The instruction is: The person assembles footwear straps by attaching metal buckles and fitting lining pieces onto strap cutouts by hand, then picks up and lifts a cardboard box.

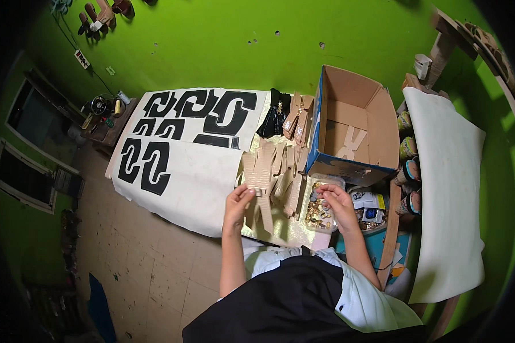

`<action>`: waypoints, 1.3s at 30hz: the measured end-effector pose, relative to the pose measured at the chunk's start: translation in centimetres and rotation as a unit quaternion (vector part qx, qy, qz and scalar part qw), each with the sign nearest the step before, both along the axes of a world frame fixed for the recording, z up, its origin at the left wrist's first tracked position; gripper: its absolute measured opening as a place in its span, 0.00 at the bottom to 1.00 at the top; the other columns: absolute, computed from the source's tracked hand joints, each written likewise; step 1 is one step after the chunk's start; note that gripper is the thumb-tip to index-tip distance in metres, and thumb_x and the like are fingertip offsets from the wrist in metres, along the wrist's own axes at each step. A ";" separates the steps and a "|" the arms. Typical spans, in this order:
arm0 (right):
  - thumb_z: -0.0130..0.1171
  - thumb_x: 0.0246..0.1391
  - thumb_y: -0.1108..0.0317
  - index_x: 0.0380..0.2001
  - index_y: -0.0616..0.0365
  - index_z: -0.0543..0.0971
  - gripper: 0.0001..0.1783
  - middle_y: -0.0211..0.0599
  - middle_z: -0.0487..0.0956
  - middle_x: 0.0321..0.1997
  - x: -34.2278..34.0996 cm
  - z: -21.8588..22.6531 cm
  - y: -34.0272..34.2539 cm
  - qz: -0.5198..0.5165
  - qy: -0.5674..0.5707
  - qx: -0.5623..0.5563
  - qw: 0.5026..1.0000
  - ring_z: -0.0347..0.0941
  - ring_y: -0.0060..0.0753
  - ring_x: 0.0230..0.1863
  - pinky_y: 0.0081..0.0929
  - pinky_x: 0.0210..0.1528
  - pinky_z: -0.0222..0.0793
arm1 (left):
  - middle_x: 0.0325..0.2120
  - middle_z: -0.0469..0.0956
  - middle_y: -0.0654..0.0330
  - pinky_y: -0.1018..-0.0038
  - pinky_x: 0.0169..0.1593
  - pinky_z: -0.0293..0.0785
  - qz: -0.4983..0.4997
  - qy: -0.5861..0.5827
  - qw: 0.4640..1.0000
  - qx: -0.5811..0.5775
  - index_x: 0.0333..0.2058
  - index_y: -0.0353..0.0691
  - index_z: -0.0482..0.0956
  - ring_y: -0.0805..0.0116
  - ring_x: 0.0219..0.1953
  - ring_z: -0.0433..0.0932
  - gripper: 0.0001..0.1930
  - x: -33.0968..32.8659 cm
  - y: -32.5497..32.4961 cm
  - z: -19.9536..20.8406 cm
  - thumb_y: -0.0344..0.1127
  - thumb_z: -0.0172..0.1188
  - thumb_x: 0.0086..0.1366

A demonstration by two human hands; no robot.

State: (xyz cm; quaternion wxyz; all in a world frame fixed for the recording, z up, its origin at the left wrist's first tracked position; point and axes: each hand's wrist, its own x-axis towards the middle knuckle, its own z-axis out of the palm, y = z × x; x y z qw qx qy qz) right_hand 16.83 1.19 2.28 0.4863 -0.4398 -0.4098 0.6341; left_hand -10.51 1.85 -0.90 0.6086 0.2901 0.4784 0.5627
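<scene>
My left hand (238, 207) is closed, thumb and fingers pinching a beige crocodile-textured sandal upper (263, 170) near a small metal ornament (258, 192) at its narrow middle. The strap's lower end hangs toward me over the table edge. My right hand (339, 204) hovers at a clear plastic box (323, 229) of small gold and silver metal fittings. Its fingers are curled with the tips together; whatever they hold is too small to name. Right of the held piece lie several more beige uppers (292, 186).
Behind are a bundle of black straps (276, 113) and tan straps (298, 119). An open cardboard box (357, 123) holds a pale cut piece. White sheets with black shapes (194, 166) cover the left side. Another container (369, 207) and a white roll (449, 188) stand right.
</scene>
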 end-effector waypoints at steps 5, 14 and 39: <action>0.50 0.52 0.72 0.40 0.62 0.71 0.12 0.35 0.76 0.39 0.5 -1.1 -1.0 0.009 0.009 -0.005 1.000 0.69 0.17 0.38 0.13 0.38 0.63 | 0.35 0.77 0.58 0.81 0.38 0.71 0.042 0.018 0.999 -0.026 0.43 0.30 0.71 0.75 0.34 0.75 0.16 -3.4 1.6 -2.4 0.29 0.57 0.56; 0.51 0.51 0.74 0.39 0.63 0.71 0.10 0.34 0.75 0.38 0.2 -2.0 -1.8 0.046 -0.050 0.025 0.997 0.70 0.20 0.40 0.16 0.44 0.64 | 0.25 0.77 0.63 0.84 0.29 0.67 -0.024 0.276 0.958 -0.073 0.43 0.30 0.70 0.79 0.26 0.73 0.16 -3.5 5.2 -9.9 0.28 0.58 0.55; 0.54 0.46 0.73 0.37 0.58 0.73 0.12 0.30 0.77 0.34 6.5 -1.4 -2.0 -0.010 -0.298 0.034 0.954 0.73 0.24 0.33 0.25 0.38 0.65 | 0.28 0.77 0.58 0.79 0.32 0.68 0.153 0.373 0.915 0.020 0.40 0.31 0.75 0.75 0.30 0.72 0.16 -1.9 3.1 -7.7 0.38 0.56 0.58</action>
